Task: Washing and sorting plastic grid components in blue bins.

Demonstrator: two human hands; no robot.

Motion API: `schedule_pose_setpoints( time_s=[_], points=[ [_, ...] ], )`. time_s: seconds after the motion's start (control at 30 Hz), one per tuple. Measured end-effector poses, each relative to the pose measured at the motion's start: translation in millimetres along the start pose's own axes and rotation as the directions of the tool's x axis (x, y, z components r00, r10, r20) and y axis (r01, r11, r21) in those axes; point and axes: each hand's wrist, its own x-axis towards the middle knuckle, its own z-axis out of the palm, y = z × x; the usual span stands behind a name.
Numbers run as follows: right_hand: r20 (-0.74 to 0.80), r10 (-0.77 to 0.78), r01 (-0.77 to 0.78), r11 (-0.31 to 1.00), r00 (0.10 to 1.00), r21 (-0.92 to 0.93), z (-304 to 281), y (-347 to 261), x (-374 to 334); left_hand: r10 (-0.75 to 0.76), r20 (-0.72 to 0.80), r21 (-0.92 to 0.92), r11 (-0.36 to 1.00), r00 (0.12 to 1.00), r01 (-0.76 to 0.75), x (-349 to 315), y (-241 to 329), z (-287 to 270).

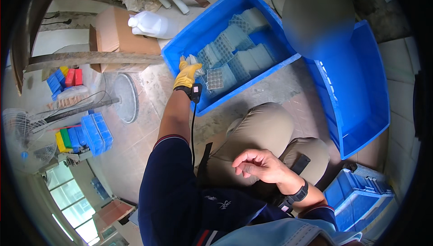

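Observation:
My left hand [186, 75], in a yellow glove, reaches into the left end of a blue plastic tub [212, 22]. Its fingers are bent around a pale, crumpled-looking piece [192, 60] whose kind I cannot make out. Beside it, clear plastic trays with rows of round cells [221, 47] lie in several stacks on the tub's floor. Closest to the glove is a small square tray with greyish cells [215, 79]. My bare right hand [259, 164] hovers over my lap, loosely curled, with a gap between thumb and fingers and nothing visible in it.
A second blue tub [365, 88] stands at the right, partly behind a blurred round patch. Blue crates [356, 196] sit at lower right. Left of the first tub are a cardboard box [115, 32], a white jug [153, 24], a wooden bar [94, 59] and a fan's round base [125, 97].

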Motion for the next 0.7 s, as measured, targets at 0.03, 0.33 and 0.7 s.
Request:
schedule_pose_setpoints(
  time_s=[0.03,0.33,0.7],
  points=[
    [0.018,0.007,-0.007,1.000,1.000,-0.021,2.4,-1.6,-0.7,0.009,-0.016,0.007,1.000,1.000,-0.009,1.3,1.2,-10.3],
    [-0.080,-0.009,0.008,1.000,0.997,-0.013,-7.3,7.5,-16.1,-0.136,-0.022,0.693,0.712,0.991,0.113,-7.7,0.4,62.9],
    [-0.080,0.000,-0.002,1.000,0.997,-0.021,1.4,2.5,-10.5,-0.088,-0.078,0.610,0.784,0.993,0.117,-18.7,16.8,65.3]
  ],
)
